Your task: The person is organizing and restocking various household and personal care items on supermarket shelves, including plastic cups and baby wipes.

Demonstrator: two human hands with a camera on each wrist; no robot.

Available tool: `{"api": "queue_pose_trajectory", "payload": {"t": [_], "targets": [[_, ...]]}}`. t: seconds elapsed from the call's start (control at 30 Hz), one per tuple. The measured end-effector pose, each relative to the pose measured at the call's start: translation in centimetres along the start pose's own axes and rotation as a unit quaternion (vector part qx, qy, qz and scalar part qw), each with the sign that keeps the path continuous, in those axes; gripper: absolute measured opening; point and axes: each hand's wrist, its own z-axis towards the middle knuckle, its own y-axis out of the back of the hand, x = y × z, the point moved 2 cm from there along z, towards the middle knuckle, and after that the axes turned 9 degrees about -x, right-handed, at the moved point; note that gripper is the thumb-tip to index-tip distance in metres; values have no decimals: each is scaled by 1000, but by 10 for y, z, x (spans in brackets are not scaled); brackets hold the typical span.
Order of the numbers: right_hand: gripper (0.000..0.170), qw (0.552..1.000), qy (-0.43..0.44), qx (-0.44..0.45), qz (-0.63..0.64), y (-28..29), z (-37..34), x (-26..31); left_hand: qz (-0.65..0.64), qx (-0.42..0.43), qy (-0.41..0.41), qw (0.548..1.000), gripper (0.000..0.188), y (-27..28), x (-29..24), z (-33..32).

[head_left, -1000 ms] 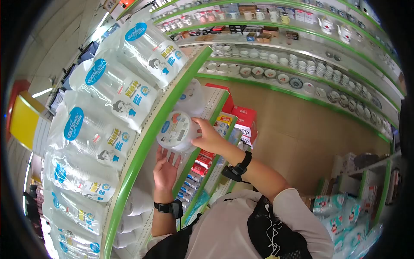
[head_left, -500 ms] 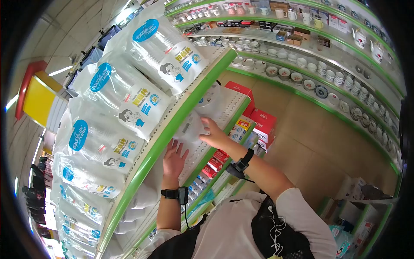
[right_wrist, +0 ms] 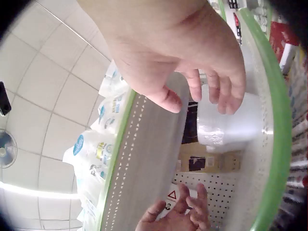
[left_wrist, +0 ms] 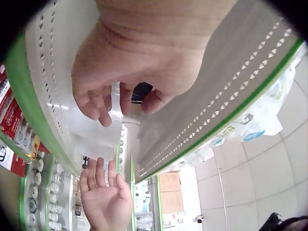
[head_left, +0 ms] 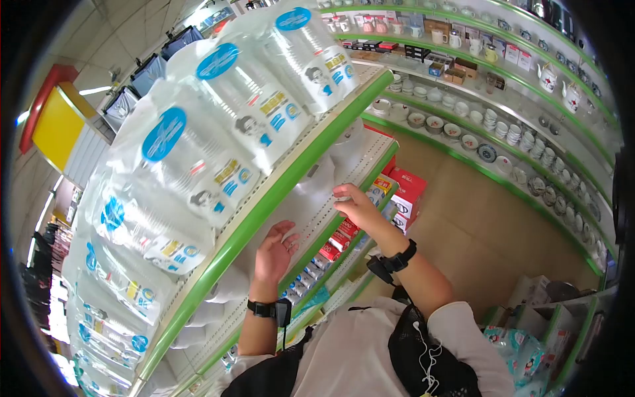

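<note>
Both hands are empty over the shelf below the bagged cups. In the head view the left hand (head_left: 273, 255) is raised palm up with loosely bent fingers, at the front of that shelf. The right hand (head_left: 357, 206) hangs to its right, fingers apart, close to a clear-wrapped white container (head_left: 317, 175) standing back on the shelf. The right wrist view shows the wrapped container (right_wrist: 226, 120) just past the right fingertips, a gap between thumb and fingers. In the left wrist view the left fingers (left_wrist: 98, 106) hang relaxed, with the right hand (left_wrist: 107, 202) beyond, palm showing.
Large bags of clear plastic cups (head_left: 231, 106) line the top shelf, whose green edge (head_left: 264, 215) overhangs the hands. Red boxes (head_left: 407, 192) stand beyond the lower shelves. Across the aisle, curved shelves hold bowls and teapots (head_left: 547, 78). White rolls or tubs sit at lower left under the edge.
The hands, earlier on a round labelled container, came off it and drew apart. That container now stands back on the shelf. The head view has shifted, moving the shelf scene.
</note>
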Motion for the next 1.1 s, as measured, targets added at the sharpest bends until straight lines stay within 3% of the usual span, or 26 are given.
{"api": "queue_pose_trajectory", "payload": {"t": [0.33, 0.67, 0.9, 1.1], "targets": [[29, 1000, -5, -26, 16, -63, -179, 66, -9, 142, 75, 987, 31, 84, -11, -121], [30, 1000, 13, -11, -3, -109, -336, 91, -6, 172, 63, 983, 28, 115, 1, -257], [29, 999, -3, 38, 6, -142, -461, 88, -17, 144, 33, 989, 27, 151, 22, -391], [29, 997, -47, 42, 34, -160, -549, 65, -2, 75, 72, 995, 25, 185, 27, -498]]}}
